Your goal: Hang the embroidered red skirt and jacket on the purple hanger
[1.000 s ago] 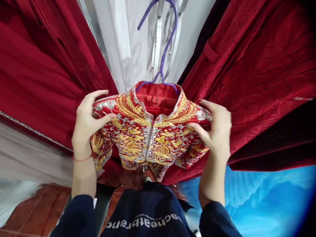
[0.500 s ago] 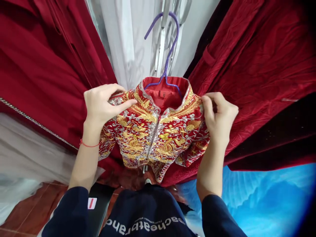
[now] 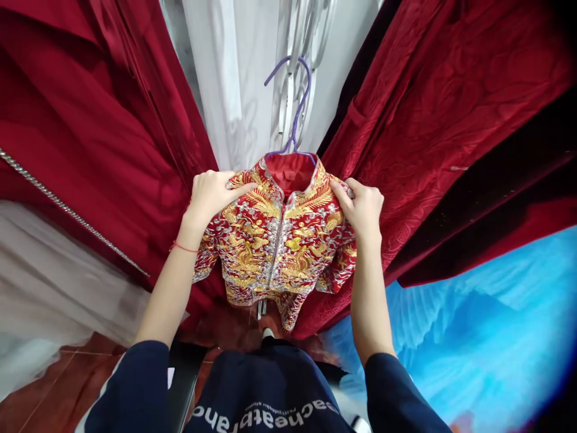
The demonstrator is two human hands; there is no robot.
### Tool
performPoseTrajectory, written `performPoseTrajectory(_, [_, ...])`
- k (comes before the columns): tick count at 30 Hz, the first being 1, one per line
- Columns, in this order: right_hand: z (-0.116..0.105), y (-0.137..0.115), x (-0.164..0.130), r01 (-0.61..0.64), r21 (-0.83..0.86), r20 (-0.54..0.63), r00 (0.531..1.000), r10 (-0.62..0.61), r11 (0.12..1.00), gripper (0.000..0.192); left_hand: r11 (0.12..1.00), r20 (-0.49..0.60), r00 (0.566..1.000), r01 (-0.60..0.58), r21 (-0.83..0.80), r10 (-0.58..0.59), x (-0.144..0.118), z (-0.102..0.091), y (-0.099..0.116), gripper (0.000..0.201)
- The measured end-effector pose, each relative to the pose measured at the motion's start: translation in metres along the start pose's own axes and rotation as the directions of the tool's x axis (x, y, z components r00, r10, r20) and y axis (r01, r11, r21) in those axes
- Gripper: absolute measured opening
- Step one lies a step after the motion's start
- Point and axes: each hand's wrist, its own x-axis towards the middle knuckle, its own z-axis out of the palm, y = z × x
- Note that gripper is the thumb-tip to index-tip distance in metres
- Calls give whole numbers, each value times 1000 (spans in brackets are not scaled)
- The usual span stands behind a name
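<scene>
A red jacket (image 3: 274,240) with gold and silver embroidery and a stand-up collar hangs in front of me on a purple hanger (image 3: 301,108). The front is closed down the middle. My left hand (image 3: 214,192) grips the shoulder on the left, thumb lying over the front and fingers behind the cloth. On the opposite shoulder, my right hand (image 3: 360,204) pinches the fabric between thumb and fingers. The hanger's hook rises above the collar, beside white metalwork; whether it bears on that metal I cannot tell.
Dark red garments (image 3: 90,108) hang on the left, with textured red ones (image 3: 451,132) on the right. White fabric (image 3: 216,72) and scrolled white metalwork (image 3: 311,30) stand behind. Pale tulle (image 3: 58,264) lies low left, bright blue fabric (image 3: 473,313) low right. Reddish tiles (image 3: 63,373) cover the floor.
The jacket and hanger look smaller and farther off, the hook lower in view. My right hand has come inward along the shoulder; my left hand has moved slightly right.
</scene>
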Motion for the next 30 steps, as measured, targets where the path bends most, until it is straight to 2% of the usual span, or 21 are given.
performPoseTrajectory(4, [5, -4, -3, 15, -4, 12, 1000, -15, 1000, 52, 996, 77, 997, 19, 90, -26, -3, -3, 0, 61])
performPoseTrajectory(6, [2, -16, -13, 3, -2, -79, 997, -3, 1000, 48, 997, 58, 998, -7, 81, 3, -7, -5, 2, 60])
performPoseTrajectory(8, [-3, -33, -30, -54, 14, -232, 971, 56, 998, 48, 998, -33, 998, -50, 30, 51, -16, -7, 6, 55])
performPoseTrajectory(10, [-6, -51, -57, -78, 92, -321, 941, 104, 993, 43, 996, -186, 980, -76, -43, 67, -35, -7, 13, 48])
performPoseTrajectory(12, [-4, -65, -93, -27, 248, -256, 962, 93, 968, 30, 989, -315, 949, -68, -132, 23, -71, -5, 23, 41])
performPoseTrajectory(13, [0, -70, -114, -8, 347, -163, 984, 69, 938, 24, 981, -345, 938, -51, -186, -17, -95, -1, 28, 38])
performPoseTrajectory(14, [5, -73, -135, -40, 427, -52, 996, 69, 903, 22, 969, -332, 940, -8, -248, -77, -123, 3, 33, 33])
performPoseTrajectory(15, [12, -75, -157, -119, 476, 63, 993, 101, 871, 23, 949, -260, 955, 59, -311, -144, -154, 10, 38, 28])
performPoseTrajectory(16, [21, -75, -177, -218, 492, 162, 974, 158, 843, 23, 918, -102, 974, 153, -365, -203, -186, 18, 42, 25])
performPoseTrajectory(17, [29, -73, -195, -266, 486, 194, 962, 194, 832, 25, 879, 140, 961, 275, -390, -239, -217, 27, 46, 25])
performPoseTrajectory(18, [36, -71, -211, -294, 482, 215, 953, 214, 825, 26, 831, 414, 876, 411, -375, -247, -246, 36, 50, 25])
performPoseTrajectory(19, [42, -68, -222, -316, 481, 246, 944, 220, 818, 27, 795, 659, 726, 510, -329, -193, -270, 44, 54, 25])
performPoseTrajectory(20, [46, -64, -230, -324, 481, 269, 939, 215, 814, 27, 789, 755, 645, 524, -320, -122, -288, 51, 58, 19])
performPoseTrajectory(22, [48, -56, -236, -341, 483, 318, 926, 201, 807, 27, 770, 840, 542, 537, -345, -2, -305, 57, 71, 11])
performPoseTrajectory(23, [46, -51, -236, -351, 482, 337, 920, 200, 803, 27, 756, 838, 543, 529, -386, 48, -303, 54, 80, 12])
performPoseTrajectory(24, [43, -48, -234, -362, 479, 349, 914, 205, 800, 28, 736, 817, 570, 517, -437, 86, -295, 47, 90, 15])
performPoseTrajectory(25, [40, -45, -232, -374, 475, 358, 909, 214, 796, 29, 717, 770, 629, 487, -499, 109, -284, 35, 100, 19])
performPoseTrajectory(26, [36, -42, -229, -385, 473, 365, 904, 221, 793, 29, 703, 685, 721, 433, -563, 105, -269, 20, 110, 21])
performPoseTrajectory(28, [30, -40, -224, -395, 472, 383, 897, 220, 788, 30, 674, 446, 886, 254, -694, 124, -239, -19, 128, 21])
performPoseTrajectory(29, [28, -39, -222, -396, 474, 393, 894, 213, 786, 30, 659, 295, 943, 126, -742, 152, -226, -40, 134, 21])
performPoseTrajectory(30, [26, -39, -220, -393, 477, 401, 893, 203, 786, 30, 648, 130, 973, -25, -761, 190, -214, -61, 137, 25])
